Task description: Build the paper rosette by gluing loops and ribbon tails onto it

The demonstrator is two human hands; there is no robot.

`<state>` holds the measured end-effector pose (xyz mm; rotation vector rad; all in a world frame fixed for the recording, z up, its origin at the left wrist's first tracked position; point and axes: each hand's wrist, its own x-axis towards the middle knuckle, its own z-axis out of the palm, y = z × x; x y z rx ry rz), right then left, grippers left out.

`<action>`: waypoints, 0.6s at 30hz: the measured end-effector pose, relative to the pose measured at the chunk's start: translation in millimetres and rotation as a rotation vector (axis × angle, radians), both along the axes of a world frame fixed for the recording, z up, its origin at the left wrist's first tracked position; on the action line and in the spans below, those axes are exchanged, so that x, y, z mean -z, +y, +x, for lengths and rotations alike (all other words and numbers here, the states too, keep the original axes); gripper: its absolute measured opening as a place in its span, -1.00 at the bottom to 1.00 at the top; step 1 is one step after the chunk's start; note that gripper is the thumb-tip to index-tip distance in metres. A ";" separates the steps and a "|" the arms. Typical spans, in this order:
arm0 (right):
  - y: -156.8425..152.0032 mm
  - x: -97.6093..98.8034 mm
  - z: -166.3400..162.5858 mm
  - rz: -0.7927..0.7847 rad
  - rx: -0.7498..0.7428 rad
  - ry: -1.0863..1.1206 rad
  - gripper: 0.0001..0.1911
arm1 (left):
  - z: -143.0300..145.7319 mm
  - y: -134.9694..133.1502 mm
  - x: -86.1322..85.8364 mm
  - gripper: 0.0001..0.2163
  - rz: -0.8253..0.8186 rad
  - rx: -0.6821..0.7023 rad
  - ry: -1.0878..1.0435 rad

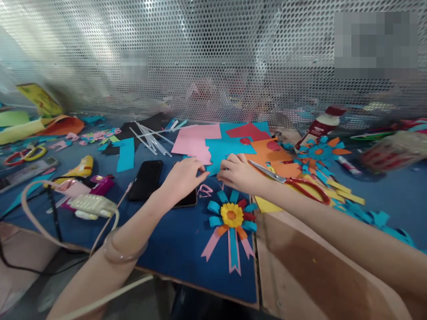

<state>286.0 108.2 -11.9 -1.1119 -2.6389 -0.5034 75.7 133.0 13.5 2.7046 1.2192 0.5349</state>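
My left hand (187, 178) hovers over the table's middle, thumb and forefinger drawn together. What they pinch, if anything, is too small to make out. Close by on the right, my right hand (237, 174) has curled fingers over the edge of a blue sheet (216, 149); a tiny pinkish bit shows under them, too unclear to name. Below the hands lies a paper flower rosette (232, 215) with a yellow centre, blue, red and orange loops and pink and blue tails. Small pink loops (204, 191) lie left of it. Red-handled scissors (300, 184) rest beyond my right forearm.
Pink (193, 140) and orange sheets (270, 153) lie behind the hands. A black phone (146, 180) and another dark device are by my left forearm. Glue guns (90, 195) with cords, glue sticks (151, 138), a bottle (322, 126) and a second flower (320, 151) stand around.
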 end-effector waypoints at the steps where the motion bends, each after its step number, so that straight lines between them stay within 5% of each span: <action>1: 0.5 -0.1 -2.2 0.008 0.007 0.012 -0.81 | 2.2 -1.0 1.0 -0.83 0.033 -0.006 -0.051; 7: -19.5 2.4 0.9 0.045 0.030 0.110 -0.76 | 14.1 -4.4 12.0 -0.90 0.201 0.066 -0.314; 14: -106.5 6.0 20.3 0.100 0.148 0.514 -0.85 | 29.3 -10.6 23.4 -0.93 0.176 0.226 -0.408; 18: -144.9 11.0 14.6 0.077 0.191 0.529 -0.92 | 26.9 -26.6 16.0 -0.88 0.121 0.461 -0.357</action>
